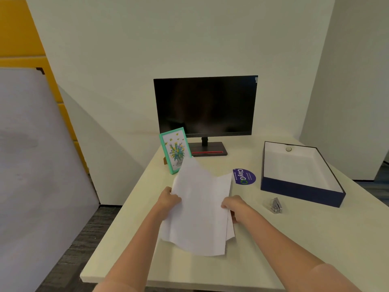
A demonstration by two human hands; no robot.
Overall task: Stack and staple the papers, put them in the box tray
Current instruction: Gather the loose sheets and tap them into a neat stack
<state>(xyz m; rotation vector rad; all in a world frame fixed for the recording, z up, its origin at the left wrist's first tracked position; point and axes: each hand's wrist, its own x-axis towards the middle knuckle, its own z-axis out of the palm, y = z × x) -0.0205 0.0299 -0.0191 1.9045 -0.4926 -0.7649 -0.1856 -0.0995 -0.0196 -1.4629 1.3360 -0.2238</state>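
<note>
A loose bundle of white papers [200, 209] is lifted off the cream table [294, 239], its sheets fanned and uneven at the bottom right. My left hand [168, 199] grips the bundle's left edge. On the opposite edge my right hand [235, 205] holds the sheets, thumb on top. A small silver stapler [276, 205] stands on the table to the right of my right hand. Behind the stapler sits the box tray [301, 192], dark blue outside and white inside, with a small round thing at its far wall.
A black monitor [205, 106] stands at the back of the table. A green picture frame [175, 149] leans just behind the papers. A purple round sticker [244, 176] lies between papers and tray. A whiteboard [37, 165] leans at the left, off the table.
</note>
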